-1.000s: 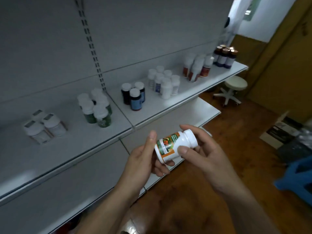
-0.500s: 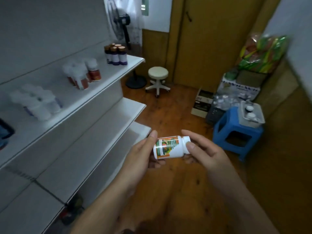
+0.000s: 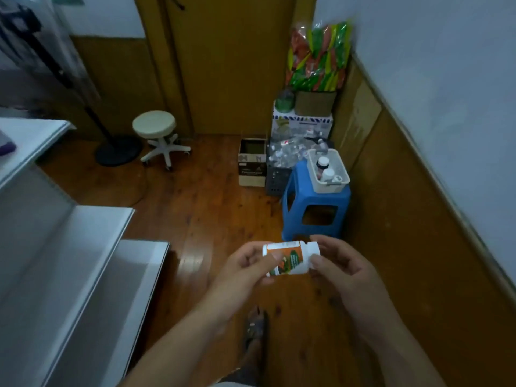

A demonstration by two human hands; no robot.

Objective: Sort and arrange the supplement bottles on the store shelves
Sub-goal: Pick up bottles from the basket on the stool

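Observation:
A white supplement bottle (image 3: 293, 256) with an orange and green label lies sideways between both hands, cap to the right. My left hand (image 3: 245, 270) grips its base end, thumb across the label. My right hand (image 3: 339, 270) pinches the cap end with thumb and fingers. A white basket (image 3: 328, 185) holding a few more bottles (image 3: 323, 163) sits on a blue plastic stool (image 3: 315, 202) just beyond my hands. The white store shelves (image 3: 83, 261) run along the left edge; the shelves show no bottles in this view.
A cardboard box (image 3: 252, 163), a grey crate (image 3: 276, 177) and stacked boxes with colourful bags (image 3: 318, 57) stand by the wooden door. A round white swivel stool (image 3: 156, 129) and a fan stand base (image 3: 118, 149) are at back left. My foot (image 3: 255, 328) is on the wooden floor.
My view has swung right, away from the stocked shelves toward the blue stool and basket. The bottle has turned in my hands, still held by both.

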